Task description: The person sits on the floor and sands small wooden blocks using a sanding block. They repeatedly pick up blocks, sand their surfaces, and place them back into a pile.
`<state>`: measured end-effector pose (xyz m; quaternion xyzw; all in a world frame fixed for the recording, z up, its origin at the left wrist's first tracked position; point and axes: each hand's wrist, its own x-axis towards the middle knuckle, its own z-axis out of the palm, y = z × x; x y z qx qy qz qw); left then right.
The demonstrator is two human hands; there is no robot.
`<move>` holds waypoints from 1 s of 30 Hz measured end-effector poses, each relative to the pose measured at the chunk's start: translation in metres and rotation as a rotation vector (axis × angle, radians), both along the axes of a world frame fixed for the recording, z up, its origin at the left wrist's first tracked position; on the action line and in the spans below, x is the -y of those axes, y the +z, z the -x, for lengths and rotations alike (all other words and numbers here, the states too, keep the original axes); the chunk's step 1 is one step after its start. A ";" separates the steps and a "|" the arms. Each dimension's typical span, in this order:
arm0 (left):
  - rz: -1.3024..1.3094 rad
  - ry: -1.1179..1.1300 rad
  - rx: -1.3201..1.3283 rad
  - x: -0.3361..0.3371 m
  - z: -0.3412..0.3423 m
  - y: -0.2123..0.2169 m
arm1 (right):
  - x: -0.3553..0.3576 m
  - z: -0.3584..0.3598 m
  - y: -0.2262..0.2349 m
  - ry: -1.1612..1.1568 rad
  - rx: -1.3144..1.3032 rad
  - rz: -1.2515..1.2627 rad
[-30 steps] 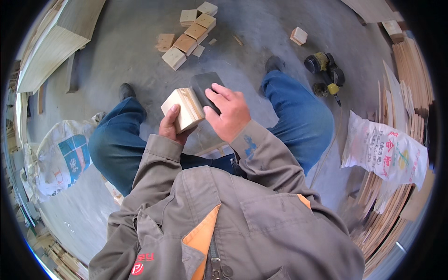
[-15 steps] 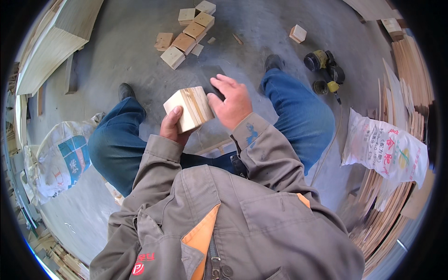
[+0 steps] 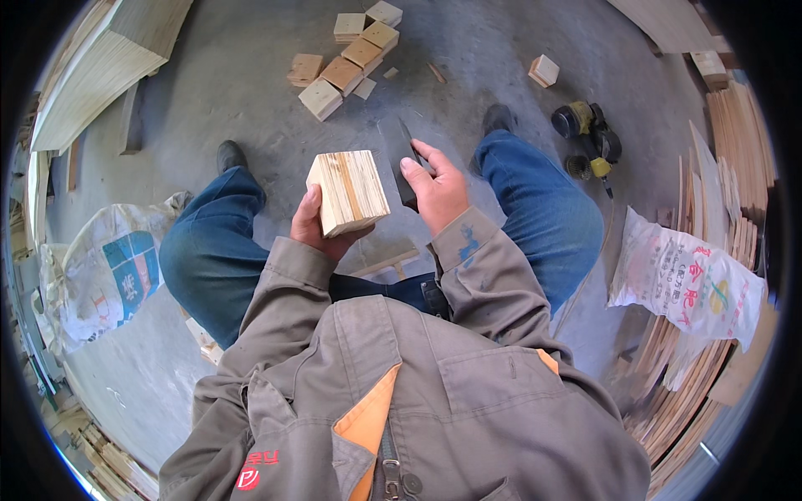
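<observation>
My left hand [image 3: 310,222] grips a pale plywood block [image 3: 351,192] by its left side and underneath, thumb on the near left edge. Its layered side, with a darker brown band, is turned up. Just to the right, my right hand [image 3: 440,194] is closed round a dark, flat rectangular block [image 3: 396,149], whose exact kind I cannot make out. The dark block stands tilted, a small gap away from the plywood. Both are held between my knees, above the grey floor.
Several wooden blocks [image 3: 342,73] lie in a cluster ahead, with a lone block [image 3: 544,71] farther right. A yellow-and-black power tool [image 3: 589,134] with a cord rests beyond my right knee. White woven sacks [image 3: 689,280] and stacked wood strips [image 3: 739,125] line the sides.
My left hand has turned the plywood block so its layered side shows more. My right hand has drawn right, away from it, and tipped the dark block upright.
</observation>
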<state>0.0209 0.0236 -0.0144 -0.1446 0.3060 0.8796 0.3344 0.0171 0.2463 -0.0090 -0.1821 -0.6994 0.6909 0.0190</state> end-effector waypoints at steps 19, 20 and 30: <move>0.019 0.066 0.188 -0.002 0.007 -0.006 | 0.000 -0.001 -0.014 0.028 -0.042 -0.034; 0.063 0.082 0.185 -0.005 0.006 -0.001 | 0.001 -0.001 -0.010 0.017 -0.029 -0.002; 0.369 -0.011 0.127 -0.012 0.003 -0.006 | 0.004 0.001 -0.008 0.050 -0.022 -0.045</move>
